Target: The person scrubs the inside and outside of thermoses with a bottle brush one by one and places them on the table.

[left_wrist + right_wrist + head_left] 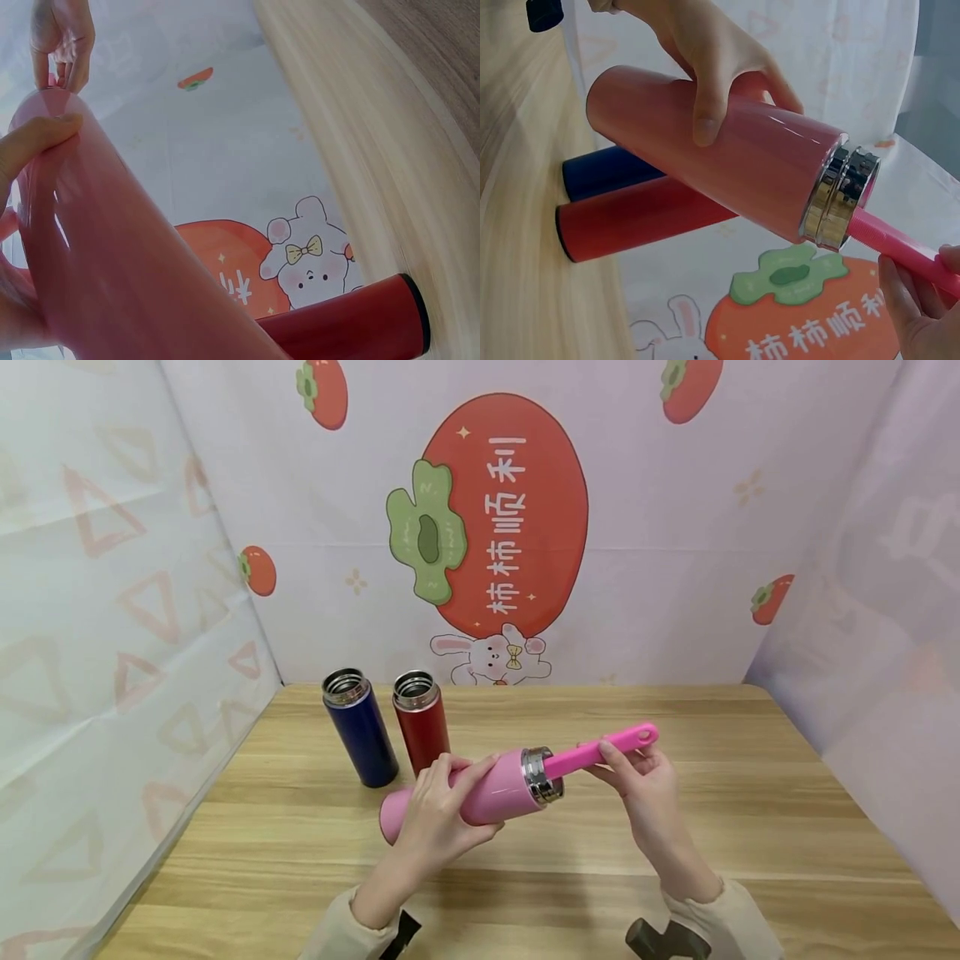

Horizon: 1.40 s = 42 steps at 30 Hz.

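My left hand point(442, 817) grips a pink thermos bottle point(506, 789) around its body. The bottle is held tilted above the table, its uncapped steel mouth point(840, 196) facing right. My right hand point(651, 789) pinches a long pink handle point(600, 755) with a hanging hole at its end. The handle's other end goes into the bottle's mouth, so whatever it carries is hidden inside. In the left wrist view, the pink bottle point(127, 247) covers most of the handle.
Behind my left hand, an open blue thermos bottle point(362, 731) and an open red thermos bottle point(422, 722) stand upright on the wooden table point(750, 827). A printed cloth backdrop point(637, 610) hangs along the table's far edge, with cloth at both sides.
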### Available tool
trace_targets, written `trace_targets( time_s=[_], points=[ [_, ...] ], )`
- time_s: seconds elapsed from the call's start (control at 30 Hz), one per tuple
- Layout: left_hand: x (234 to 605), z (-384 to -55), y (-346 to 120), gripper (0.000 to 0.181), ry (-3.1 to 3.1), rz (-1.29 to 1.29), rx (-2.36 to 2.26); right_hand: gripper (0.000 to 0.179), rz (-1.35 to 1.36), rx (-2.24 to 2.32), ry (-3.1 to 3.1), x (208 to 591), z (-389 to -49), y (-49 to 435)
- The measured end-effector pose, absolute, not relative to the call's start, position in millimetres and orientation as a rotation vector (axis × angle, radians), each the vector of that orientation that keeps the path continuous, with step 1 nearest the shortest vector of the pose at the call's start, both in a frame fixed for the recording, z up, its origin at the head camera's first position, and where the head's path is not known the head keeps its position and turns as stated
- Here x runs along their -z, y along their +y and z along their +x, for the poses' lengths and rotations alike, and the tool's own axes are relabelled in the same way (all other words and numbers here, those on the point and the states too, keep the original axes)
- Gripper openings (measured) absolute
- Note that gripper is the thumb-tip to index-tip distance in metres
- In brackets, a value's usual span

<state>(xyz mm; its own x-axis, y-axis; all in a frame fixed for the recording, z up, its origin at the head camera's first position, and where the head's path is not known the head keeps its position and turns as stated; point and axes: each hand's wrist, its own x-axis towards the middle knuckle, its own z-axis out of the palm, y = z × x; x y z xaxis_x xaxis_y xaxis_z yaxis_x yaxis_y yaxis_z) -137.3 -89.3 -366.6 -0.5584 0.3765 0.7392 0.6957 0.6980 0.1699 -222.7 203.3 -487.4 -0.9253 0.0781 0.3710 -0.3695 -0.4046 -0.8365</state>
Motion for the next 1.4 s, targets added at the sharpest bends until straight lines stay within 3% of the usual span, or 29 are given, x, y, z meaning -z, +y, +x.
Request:
trace_targets(
  time_s=[0.23, 0.33, 0.57, 0.7, 1.4],
  points=[
    [367, -137, -91, 0.071, -2.252, -0.811, 0.609, 0.032, 0.412, -2.446, -1.405, 493, -233, 224],
    [368, -137, -93, 0.071, -2.261, -0.805, 0.619, 0.028, 0.466, -2.437, -1.361, 479, -228, 230],
    [370, -139, -98, 0.070, -2.227, -0.809, 0.611, 0.013, 0.454, -2.438, -1.205, 360, -158, 198],
    [367, -141, -101, 0.071, -2.229, -0.816, 0.617, 0.006, 0.325, -2.403, -1.186, 321, -135, 188],
    [370, -139, -109, 0.075, -2.258, -0.821, 0.590, 0.008, 0.269, -2.474, -1.077, 316, -132, 202]
  ],
)
